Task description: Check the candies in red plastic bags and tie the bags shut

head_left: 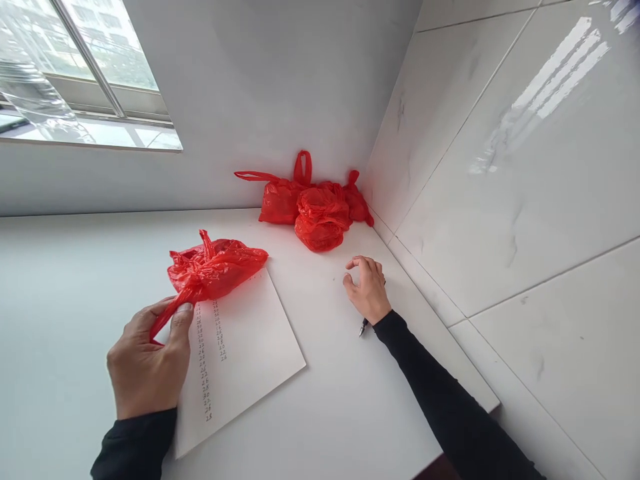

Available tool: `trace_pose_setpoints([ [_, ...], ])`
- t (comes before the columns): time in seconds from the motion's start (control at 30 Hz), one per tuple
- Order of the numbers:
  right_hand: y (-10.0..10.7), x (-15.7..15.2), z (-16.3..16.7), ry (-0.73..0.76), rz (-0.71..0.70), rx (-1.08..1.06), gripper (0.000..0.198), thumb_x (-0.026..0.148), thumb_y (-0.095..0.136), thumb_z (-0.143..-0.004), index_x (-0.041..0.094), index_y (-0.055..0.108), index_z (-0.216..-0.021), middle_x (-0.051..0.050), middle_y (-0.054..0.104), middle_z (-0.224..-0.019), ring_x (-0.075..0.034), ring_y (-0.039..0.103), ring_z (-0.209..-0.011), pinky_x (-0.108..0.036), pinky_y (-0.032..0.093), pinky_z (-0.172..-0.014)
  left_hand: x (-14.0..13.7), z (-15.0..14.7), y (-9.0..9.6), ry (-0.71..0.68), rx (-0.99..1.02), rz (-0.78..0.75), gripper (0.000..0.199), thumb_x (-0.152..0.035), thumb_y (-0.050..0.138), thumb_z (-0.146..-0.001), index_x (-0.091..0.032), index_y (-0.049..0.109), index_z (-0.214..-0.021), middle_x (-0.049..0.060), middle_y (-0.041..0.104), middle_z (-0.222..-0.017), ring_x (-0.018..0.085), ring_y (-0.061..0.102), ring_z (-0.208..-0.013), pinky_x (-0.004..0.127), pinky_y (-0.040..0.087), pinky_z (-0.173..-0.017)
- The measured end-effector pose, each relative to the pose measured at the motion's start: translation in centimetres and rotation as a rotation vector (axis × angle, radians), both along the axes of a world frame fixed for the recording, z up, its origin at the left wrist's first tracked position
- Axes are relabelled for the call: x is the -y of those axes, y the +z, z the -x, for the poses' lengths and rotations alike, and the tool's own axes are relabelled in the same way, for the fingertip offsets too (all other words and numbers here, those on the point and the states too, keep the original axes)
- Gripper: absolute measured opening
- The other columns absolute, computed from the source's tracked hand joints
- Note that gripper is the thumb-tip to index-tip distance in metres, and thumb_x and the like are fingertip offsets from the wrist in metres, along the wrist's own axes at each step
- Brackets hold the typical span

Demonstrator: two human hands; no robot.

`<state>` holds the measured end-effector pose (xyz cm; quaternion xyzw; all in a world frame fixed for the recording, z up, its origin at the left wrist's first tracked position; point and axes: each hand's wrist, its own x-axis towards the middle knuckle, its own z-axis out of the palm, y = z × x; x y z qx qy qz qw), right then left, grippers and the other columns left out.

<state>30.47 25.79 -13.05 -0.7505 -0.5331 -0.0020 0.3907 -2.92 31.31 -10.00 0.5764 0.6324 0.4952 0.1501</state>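
Note:
My left hand (153,357) pinches the twisted handle of a red plastic bag (225,270) between thumb and fingers. The knotted bag is crumpled and its contents are hidden. It covers the upper part of a white sheet of paper (255,360) with two handwritten columns of numbers. To the right, my right hand (367,283) is over the table, thumb and forefinger curved apart with nothing between them. A pen (364,327) crosses beneath its palm, tip sticking out toward me, seemingly tucked under the curled fingers.
Several red plastic bags (323,217) sit bunched in the far corner against the wall. The white table (340,413) meets a tiled wall (525,200) along its right side. A window (100,73) with clear plastic hanging by it is at the upper left.

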Motion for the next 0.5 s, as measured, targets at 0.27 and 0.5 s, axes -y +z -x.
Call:
trace_pose_setpoints([
  [0.27, 0.8, -0.6, -0.3, 0.129, 0.033, -0.168, 0.017, 0.038, 0.051, -0.099, 0.022, 0.055, -0.095, -0.006, 0.07, -0.101, -0.02, 0.064, -0.094, -0.034, 0.052, -0.087, 1.8, -2.0, 0.7, -0.193, -0.165, -0.172, 0.025, -0.043, 0.055, -0.088, -0.024, 0.068, -0.097, 0.009, 0.074, -0.119, 0.033, 0.068, -0.112, 0.043, 0.054, -0.086],
  [0.5, 3.7, -8.7, -2.9, 0.1, 0.21, -0.154, 0.018, 0.033, 0.068, -0.096, 0.016, 0.069, -0.102, -0.006, 0.07, -0.111, -0.021, 0.066, -0.101, -0.043, 0.053, -0.094, 1.5, -2.4, 0.1, -0.246, -0.24, -0.226, 0.016, -0.038, 0.053, -0.089, -0.025, 0.063, -0.089, 0.007, 0.074, -0.111, 0.032, 0.066, -0.111, 0.036, 0.049, -0.065],
])
